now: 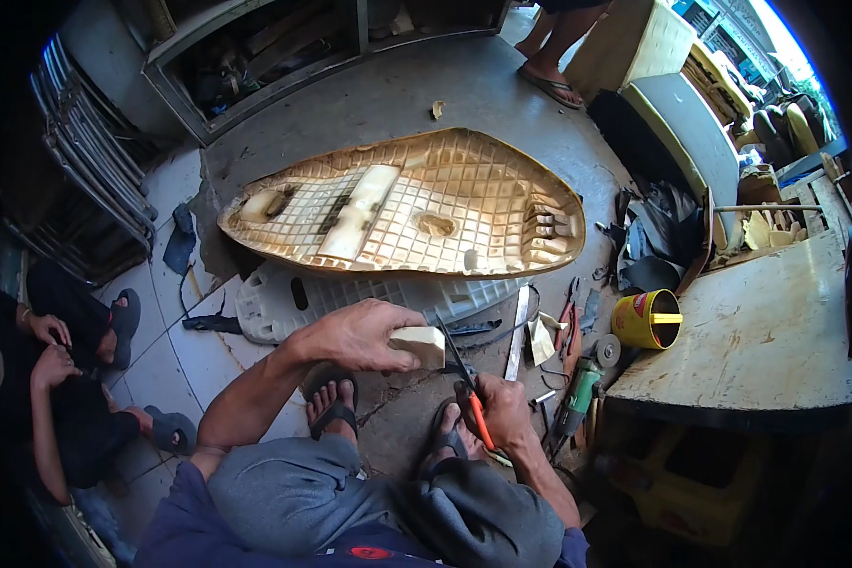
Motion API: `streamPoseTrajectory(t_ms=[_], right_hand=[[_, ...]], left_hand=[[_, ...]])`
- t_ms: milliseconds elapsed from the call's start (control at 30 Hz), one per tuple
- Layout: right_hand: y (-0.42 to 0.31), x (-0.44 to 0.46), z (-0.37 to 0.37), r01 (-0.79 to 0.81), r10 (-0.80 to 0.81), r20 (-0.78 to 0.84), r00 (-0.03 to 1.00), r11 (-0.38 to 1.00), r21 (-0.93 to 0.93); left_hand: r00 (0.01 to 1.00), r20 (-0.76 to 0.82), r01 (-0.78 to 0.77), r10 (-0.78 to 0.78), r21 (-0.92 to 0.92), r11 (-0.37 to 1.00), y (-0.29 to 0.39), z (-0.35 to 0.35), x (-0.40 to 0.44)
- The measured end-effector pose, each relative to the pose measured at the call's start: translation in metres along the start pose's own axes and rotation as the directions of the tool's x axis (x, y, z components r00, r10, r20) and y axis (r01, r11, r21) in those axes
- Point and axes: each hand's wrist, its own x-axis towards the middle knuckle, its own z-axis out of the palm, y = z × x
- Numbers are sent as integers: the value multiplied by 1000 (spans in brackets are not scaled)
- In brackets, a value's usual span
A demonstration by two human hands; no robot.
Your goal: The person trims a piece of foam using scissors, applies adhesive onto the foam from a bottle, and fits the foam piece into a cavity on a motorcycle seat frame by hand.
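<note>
Above my knees, my left hand (364, 336) is closed around a pale foam block (418, 347). My right hand (504, 409) grips an orange-handled tool (481, 418), whose dark, narrow metal end points up beside the block. Whether that end touches the block, I cannot tell. Beyond my hands lies a large brown moulded foam piece (502, 204) with a grid of ribs, its underside facing up. A paler strip (360, 212) crosses it. Partly hidden under it is a light plastic base (284, 308) with slots.
Right of my hands lie a metal ruler (518, 333), red-handled pliers (568, 312) and a green grinder (577, 398). A yellow container (646, 319) lies beside a worn board (748, 331). One person sits at left (52, 369); another person's feet (549, 80) are beyond the foam.
</note>
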Motion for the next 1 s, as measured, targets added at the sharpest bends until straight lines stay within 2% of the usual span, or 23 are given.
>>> streamPoseTrajectory(t_ms=[33,67,100,133,167,200,233,300,367,400,433,467,500,533,567,633,700,767,833,867,900,1000], right_hand=[[2,-2,5,7,-2,-76,997,998,61],[1,-5,4,-85,87,-32,996,995,62],[-4,-3,-3,-79,81,-30,996,995,61],[-9,-1,-10,-112,114,-6,993,984,139],[-11,0,-14,-146,146,18,989,966,214],[-9,1,-15,-28,44,-47,998,950,310],[-11,3,-15,-31,49,-50,998,950,311],[-21,14,-15,113,9,-178,984,738,666],[-20,20,-9,128,-12,-178,984,737,663],[-22,21,-5,73,57,-146,988,662,746],[-26,23,-2,17,121,-105,987,574,819],[-31,24,-1,55,154,-152,976,503,863],[-29,23,2,55,154,-152,976,503,863],[-24,23,8,102,182,-201,963,444,890],[-21,23,11,154,212,-250,945,383,911],[-24,20,9,137,204,-234,951,402,905],[-24,15,7,15,176,-126,976,524,852],[-22,10,11,9,212,-145,966,536,844],[-15,6,8,-18,262,-160,952,568,823],[-19,4,3,-64,309,-132,942,550,833],[-10,3,6,-18,280,-163,946,547,837],[-14,0,1,-56,328,-163,930,567,822]], left_hand=[[1000,-3,-1,1,-2,1000,-3,1,-1],[993,-118,-21,18,-19,1000,-6,1,-2],[973,-230,-38,29,-36,999,-7,1,-5],[988,-130,69,-89,-151,986,-3,-4,-7],[988,-128,71,-91,-151,986,-2,-4,-7],[997,-80,9,-13,-54,999,-1,-5,-5],[998,-20,-58,59,38,998,0,-4,-3],[996,49,-77,74,42,996,3,5,3],[999,34,-4,1,80,997,7,15,7],[995,-59,-78,77,-17,997,7,16,8],[995,-62,-78,76,-16,997,7,18,8],[984,-173,-109,52,-334,936,6,20,9],[964,-267,-164,-7,-613,773,4,24,9],[962,-272,-175,-16,-660,731,-1,30,12],[962,-273,-176,-14,-658,732,-2,38,13],[955,-296,-158,-13,-544,824,-2,55,15],[952,-306,-179,-7,-574,799,-4,49,17],[844,-536,-354,-12,-573,739,2,17,14],[749,-661,-442,45,-447,778,12,-31,16],[727,-681,-443,92,-361,821,11,-51,25],[705,-696,-441,141,-274,855,8,-69,38],[829,-538,-217,153,-57,974,-19,-113,102]])
